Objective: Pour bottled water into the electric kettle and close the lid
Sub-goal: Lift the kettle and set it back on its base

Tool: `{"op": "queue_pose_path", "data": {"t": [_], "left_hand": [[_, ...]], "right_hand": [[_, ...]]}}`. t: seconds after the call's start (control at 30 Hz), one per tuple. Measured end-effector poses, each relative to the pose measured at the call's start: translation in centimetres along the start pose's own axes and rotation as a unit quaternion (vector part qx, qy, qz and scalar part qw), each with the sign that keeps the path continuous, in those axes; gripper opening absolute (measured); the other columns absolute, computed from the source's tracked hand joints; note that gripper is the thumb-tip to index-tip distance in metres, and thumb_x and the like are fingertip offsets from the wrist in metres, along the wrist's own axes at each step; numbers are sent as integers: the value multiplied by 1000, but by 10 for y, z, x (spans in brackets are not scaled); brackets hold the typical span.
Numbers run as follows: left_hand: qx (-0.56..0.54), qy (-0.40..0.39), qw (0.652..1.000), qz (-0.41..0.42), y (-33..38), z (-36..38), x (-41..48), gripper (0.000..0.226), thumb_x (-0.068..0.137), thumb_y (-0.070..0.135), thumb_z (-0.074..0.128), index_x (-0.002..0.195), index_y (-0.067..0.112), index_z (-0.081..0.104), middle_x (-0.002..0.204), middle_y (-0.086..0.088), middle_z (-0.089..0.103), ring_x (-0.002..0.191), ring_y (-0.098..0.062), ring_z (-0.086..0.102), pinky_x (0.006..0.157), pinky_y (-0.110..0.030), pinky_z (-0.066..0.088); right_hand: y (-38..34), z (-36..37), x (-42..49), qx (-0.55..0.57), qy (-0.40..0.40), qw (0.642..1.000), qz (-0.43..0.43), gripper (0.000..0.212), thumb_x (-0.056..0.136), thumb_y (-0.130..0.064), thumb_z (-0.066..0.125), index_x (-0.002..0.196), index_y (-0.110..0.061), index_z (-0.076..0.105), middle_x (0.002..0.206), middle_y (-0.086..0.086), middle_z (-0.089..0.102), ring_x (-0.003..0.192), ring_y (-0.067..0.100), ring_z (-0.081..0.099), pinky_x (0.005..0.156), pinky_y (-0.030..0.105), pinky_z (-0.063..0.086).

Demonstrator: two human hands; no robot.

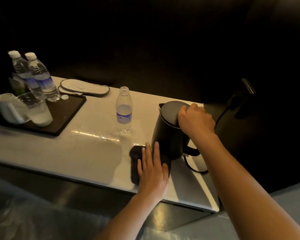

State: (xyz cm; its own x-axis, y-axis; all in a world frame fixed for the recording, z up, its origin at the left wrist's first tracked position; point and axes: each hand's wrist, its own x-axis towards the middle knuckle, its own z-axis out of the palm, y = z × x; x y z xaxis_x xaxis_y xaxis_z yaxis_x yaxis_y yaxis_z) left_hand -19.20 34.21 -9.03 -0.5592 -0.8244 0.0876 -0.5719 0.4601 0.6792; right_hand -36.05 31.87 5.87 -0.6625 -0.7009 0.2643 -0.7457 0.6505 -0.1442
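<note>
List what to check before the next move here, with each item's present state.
1. Kettle lid down: ok, it looks shut under the right hand.
2. Open bottle upright, clear of the kettle: ok.
3. Its cap back on: not ok, a loose cap lies on the tray.
4. Counter dry: not ok, wet streaks left of the kettle.
5. Cloth under the left hand, ready to wipe: ok.
6. Cord plugged in: cannot tell.
</note>
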Motion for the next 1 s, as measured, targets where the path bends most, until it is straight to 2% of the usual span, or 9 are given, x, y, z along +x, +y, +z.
{"op": "queue_pose_path", "data": {"t": [0.1,0.2,0.4,0.53,0.7,0.8,0.93,0.97,1.0], "left_hand": [[197,-36,979,38,-22,4,-5,65,101,36,26,160,13,17,170,-11,14,158,-28,1,127,-46,5],[229,-56,970,51,-30,-2,5,67,97,44,24,156,13,33,168,-7,26,157,-27,13,126,-50,10],[262,-71,960,60,-62,-24,29,73,94,48,23,161,18,18,170,-3,14,157,-22,5,126,-50,6],[262,-66,962,43,-94,-50,40,74,95,51,18,161,19,11,171,-3,9,157,-22,4,126,-51,10],[267,-54,961,43,-140,-90,43,72,96,52,19,160,20,15,170,-2,15,156,-22,12,124,-50,17],[274,-63,959,27,-162,-118,46,72,96,54,16,160,21,16,170,1,17,156,-21,14,125,-48,16],[295,-69,953,2,-192,-150,51,78,90,57,12,161,25,13,171,7,12,156,-16,13,124,-42,15],[296,-55,954,0,-195,-160,54,78,88,55,17,160,25,23,169,6,20,154,-17,23,121,-44,22],[288,-29,957,1,-197,-169,56,77,85,52,25,154,22,40,163,3,36,148,-20,40,114,-47,34]], "right_hand": [[3,0,-1,33,0,999,24,38,100,-30,31,117,-5,54,108,19,57,84,36,52,63,40,36],[6,4,1,39,-21,998,50,44,101,-38,26,123,-9,52,115,17,58,82,29,46,65,39,34],[7,7,2,78,-3,993,89,52,98,-48,26,124,-11,52,112,15,59,82,27,45,67,39,35],[8,11,0,89,24,991,95,51,96,-52,27,121,-15,53,105,9,58,83,25,51,67,38,39],[6,15,-5,107,88,985,102,49,92,-53,32,115,-18,57,96,2,54,77,20,54,59,32,40],[2,13,-14,101,131,982,96,48,90,-51,35,119,-19,57,109,4,60,89,21,59,75,41,51],[-6,10,-42,37,190,978,71,37,92,-47,41,122,-27,51,125,-1,59,111,21,55,88,45,45],[-10,7,-49,41,185,980,67,35,93,-45,44,124,-29,50,128,-3,57,116,20,52,91,45,43],[-13,3,-56,56,193,978,64,34,94,-43,48,125,-31,50,129,-4,57,119,17,50,92,44,42]]}}
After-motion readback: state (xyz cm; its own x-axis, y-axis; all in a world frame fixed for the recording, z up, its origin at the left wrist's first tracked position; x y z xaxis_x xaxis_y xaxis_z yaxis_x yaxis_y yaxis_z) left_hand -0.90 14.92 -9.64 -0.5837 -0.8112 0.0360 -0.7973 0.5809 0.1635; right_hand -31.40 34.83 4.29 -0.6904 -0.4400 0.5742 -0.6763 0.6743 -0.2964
